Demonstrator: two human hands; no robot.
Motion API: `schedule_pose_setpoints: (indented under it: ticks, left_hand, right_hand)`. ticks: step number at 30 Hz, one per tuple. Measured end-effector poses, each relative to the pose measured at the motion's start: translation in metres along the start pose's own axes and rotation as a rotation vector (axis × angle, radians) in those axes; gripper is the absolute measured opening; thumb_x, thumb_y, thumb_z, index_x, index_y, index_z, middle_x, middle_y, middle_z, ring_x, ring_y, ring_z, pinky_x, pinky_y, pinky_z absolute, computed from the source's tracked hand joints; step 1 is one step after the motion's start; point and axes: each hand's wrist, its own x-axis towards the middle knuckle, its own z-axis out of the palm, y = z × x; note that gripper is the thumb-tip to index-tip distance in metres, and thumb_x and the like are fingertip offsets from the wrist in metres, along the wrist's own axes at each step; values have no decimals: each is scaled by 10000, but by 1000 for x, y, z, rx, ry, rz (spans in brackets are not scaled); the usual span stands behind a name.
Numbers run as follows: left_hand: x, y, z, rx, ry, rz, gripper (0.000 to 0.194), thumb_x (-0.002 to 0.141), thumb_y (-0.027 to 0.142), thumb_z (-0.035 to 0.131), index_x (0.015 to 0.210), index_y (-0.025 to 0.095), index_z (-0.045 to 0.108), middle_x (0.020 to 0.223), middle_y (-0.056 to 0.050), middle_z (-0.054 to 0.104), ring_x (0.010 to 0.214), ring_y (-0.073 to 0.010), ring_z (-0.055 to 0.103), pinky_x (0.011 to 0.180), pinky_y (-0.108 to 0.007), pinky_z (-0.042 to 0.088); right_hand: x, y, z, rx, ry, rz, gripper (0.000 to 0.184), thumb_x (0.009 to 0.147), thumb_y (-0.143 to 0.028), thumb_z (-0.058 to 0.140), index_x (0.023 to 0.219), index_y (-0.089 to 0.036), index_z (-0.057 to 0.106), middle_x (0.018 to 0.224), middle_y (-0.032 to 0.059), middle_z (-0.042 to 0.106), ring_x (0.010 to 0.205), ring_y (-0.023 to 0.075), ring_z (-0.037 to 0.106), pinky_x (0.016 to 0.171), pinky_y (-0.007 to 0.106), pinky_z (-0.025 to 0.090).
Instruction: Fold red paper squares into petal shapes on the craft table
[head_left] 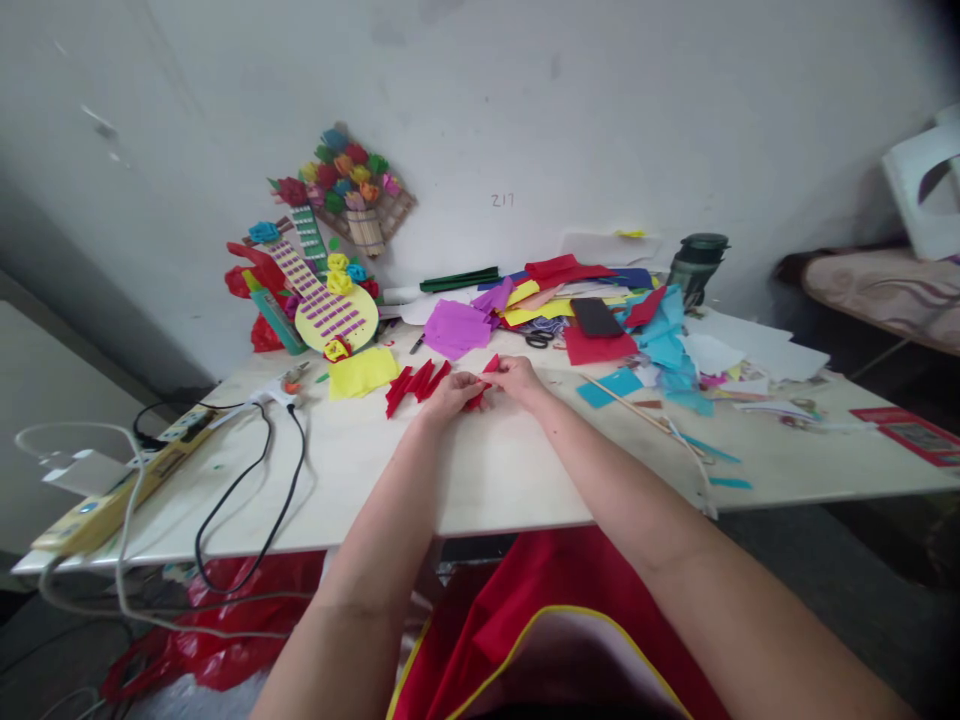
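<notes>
Over the middle of the white table (495,480), my two hands meet around a small piece of red crepe paper (491,364). My left hand (454,393) pinches it from the left, and my right hand (520,380) grips its upper part from the right. Part of the red piece shows below the fingers; the rest is covered by them. Just left of my left hand lie several folded red paper strips (420,383), pleated and set side by side. A yellow paper sheet (364,373) lies beyond them.
A glue gun (279,392) with a black cord and a power strip (124,485) occupy the left. Purple paper (457,328), scissors (538,340), a black phone (597,318) and a dark bottle (697,268) stand or lie behind. Wooden sticks (637,412) and blue scraps (609,387) are at right.
</notes>
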Motion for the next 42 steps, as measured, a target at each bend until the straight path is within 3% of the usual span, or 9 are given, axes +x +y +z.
schedule_pose_setpoints:
  ticks: [4, 11, 16, 23, 33, 42]
  left_hand:
    - [1, -4, -1, 45, 46, 6, 333, 718, 457, 635, 682, 149, 516, 458, 35, 506, 405, -64, 415, 444, -211, 280]
    - [-3, -1, -1, -16, -5, -7, 369, 687, 475, 664, 723, 144, 506, 610, -32, 629, 508, -95, 524, 514, -223, 378]
    - [-3, -1, -3, -9, 15, 15, 351, 689, 463, 664, 688, 158, 490, 456, 47, 477, 387, -54, 367, 418, -208, 241]
    - [-4, 2, -2, 26, 35, -20, 345, 687, 460, 664, 662, 164, 489, 437, 60, 425, 375, -49, 323, 406, -215, 194]
    - [-4, 4, -1, -5, 12, -36, 253, 713, 374, 644, 756, 139, 560, 427, 60, 431, 358, -47, 316, 395, -208, 192]
    - [-4, 2, -4, -25, 22, -43, 285, 688, 410, 661, 742, 144, 574, 430, 62, 404, 366, -50, 301, 402, -221, 174]
  right_hand:
    - [0, 2, 2, 36, 23, 37, 148, 574, -244, 710, 616, -139, 614, 532, -30, 551, 521, 92, 491, 482, 213, 400]
    - [-4, -2, 2, -19, 8, 57, 200, 603, -326, 676, 627, -146, 592, 514, -43, 509, 463, 77, 419, 417, 207, 340]
    - [-2, 1, 2, -115, 66, 48, 216, 612, -358, 653, 630, -150, 598, 502, -43, 489, 453, 81, 383, 413, 215, 312]
    - [8, 19, 1, -277, 131, -103, 319, 697, -471, 552, 580, -174, 560, 467, -44, 429, 500, 105, 394, 494, 236, 306]
    - [3, 7, -5, -502, 253, -208, 354, 759, -408, 503, 497, -195, 398, 483, -42, 347, 544, 111, 351, 548, 240, 288]
    - [1, 7, -9, -518, 200, -221, 418, 828, -453, 421, 492, -205, 404, 474, -24, 421, 553, 125, 419, 584, 233, 336]
